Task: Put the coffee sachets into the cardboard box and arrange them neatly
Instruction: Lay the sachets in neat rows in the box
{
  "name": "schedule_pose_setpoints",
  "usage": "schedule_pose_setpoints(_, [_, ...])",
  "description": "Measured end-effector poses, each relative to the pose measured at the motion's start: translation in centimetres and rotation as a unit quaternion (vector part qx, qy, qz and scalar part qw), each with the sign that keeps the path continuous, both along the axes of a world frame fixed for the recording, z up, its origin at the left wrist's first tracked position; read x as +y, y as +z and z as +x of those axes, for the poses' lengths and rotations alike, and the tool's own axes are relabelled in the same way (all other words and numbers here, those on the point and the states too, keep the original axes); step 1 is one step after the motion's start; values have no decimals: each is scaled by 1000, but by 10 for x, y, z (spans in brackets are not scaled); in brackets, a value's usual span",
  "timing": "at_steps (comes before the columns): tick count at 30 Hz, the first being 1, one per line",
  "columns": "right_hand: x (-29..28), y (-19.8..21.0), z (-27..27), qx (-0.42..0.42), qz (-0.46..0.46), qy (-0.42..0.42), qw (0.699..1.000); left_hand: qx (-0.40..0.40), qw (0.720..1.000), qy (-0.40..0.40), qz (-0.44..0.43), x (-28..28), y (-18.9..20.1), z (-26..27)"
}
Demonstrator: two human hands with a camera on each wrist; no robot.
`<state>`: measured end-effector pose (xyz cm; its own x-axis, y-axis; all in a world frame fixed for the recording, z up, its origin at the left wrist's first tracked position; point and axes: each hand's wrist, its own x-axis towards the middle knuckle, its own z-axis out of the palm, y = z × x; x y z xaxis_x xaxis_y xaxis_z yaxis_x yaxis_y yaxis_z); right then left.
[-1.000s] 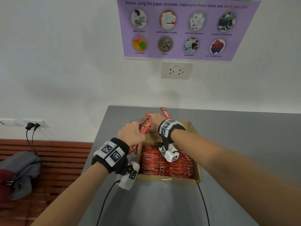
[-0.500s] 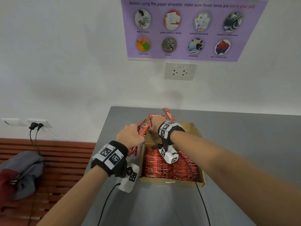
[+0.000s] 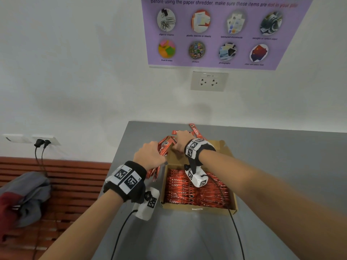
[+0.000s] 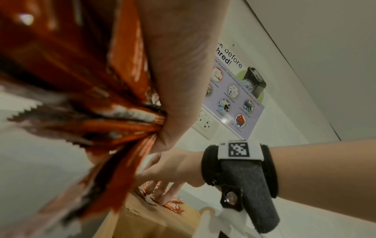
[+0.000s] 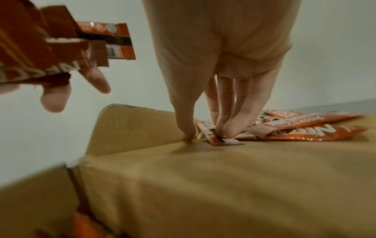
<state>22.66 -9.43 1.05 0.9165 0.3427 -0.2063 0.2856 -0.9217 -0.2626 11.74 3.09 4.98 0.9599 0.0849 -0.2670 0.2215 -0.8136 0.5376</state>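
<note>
An open cardboard box (image 3: 199,210) on the grey table holds a neat layer of red coffee sachets (image 3: 195,190). My left hand (image 3: 150,156) hovers over the box's far left corner and grips a fanned bunch of sachets (image 4: 91,112). My right hand (image 3: 183,140) reaches past the box's far end to loose sachets (image 3: 195,129) lying on the folded-out flap (image 5: 203,177). In the right wrist view its straight fingertips (image 5: 225,130) press on the end of one sachet (image 5: 219,140). The thumb rests on the cardboard beside it.
The grey table (image 3: 281,166) ends at a white wall with a socket (image 3: 209,81) and a purple poster (image 3: 216,32). Left of the table stands a wooden bench (image 3: 75,175) with bundled clothes (image 3: 28,194). Black cables (image 3: 234,231) trail from both wrist cameras.
Both hands stay almost in place. My right hand has settled slightly farther onto the loose sachets behind the box, while the left keeps holding its bunch.
</note>
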Motion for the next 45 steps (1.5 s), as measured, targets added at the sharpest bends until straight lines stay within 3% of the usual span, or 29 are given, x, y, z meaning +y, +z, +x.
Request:
schedule_pose_setpoints(8, [-3,6,2,3,-8,-16,1000,-15,1000,-7,-21,1,0,-3])
schedule_pose_setpoints(14, [-50,39,-29,77,154,4,985,-30,998,-31,-34,5,0,-17])
schedule_pose_setpoints(18, [-86,44,-70,86,203,13,975,-45,997,-35,-57,0,-5,-30])
schedule_pose_setpoints(24, [-95,27,-92,102,166,38,980,-48,995,-43,-81,-17,-3,-37])
schedule_pose_setpoints(45, [-63,15,-96,-13,73,94,993,-43,997,-29,-58,-17,-9,-41])
